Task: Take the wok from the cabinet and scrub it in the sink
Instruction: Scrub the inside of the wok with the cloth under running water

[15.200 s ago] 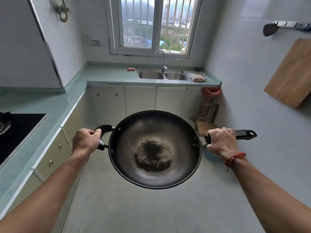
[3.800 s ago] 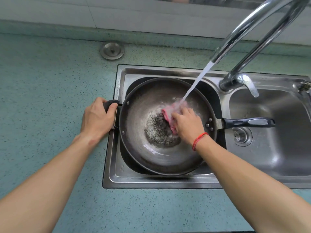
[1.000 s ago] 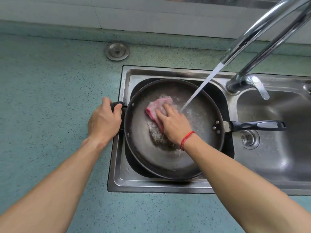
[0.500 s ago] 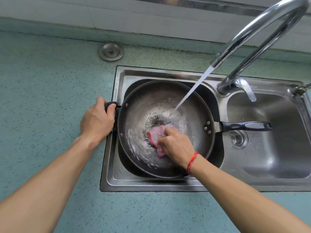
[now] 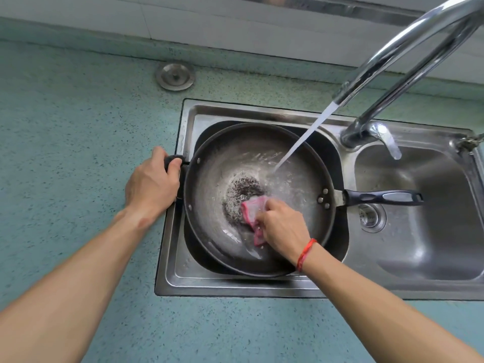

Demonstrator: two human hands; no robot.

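Counter (image 5: 65,158): teal, speckled, filling the left and bottom of the frame.
Sink (image 5: 408,289): steel, two basins, centre right.
Wok (image 5: 209,205): dark, set in the left basin, long handle laid over the divider.
Tap (image 5: 408,51): upper right, water poured into the wok.
Left hand (image 5: 150,187): closed around the wok's short side handle.
Right hand (image 5: 284,226): curled over a pink cloth (image 5: 251,209), pressed to the wok's bottom.
Strainer (image 5: 175,76): upper centre, on the counter.

Wet blackened wok (image 5: 288,184) in sink (image 5: 183,279)

Round metal sink strainer (image 5: 175,76) on speckled teal countertop (image 5: 78,113), near wall.
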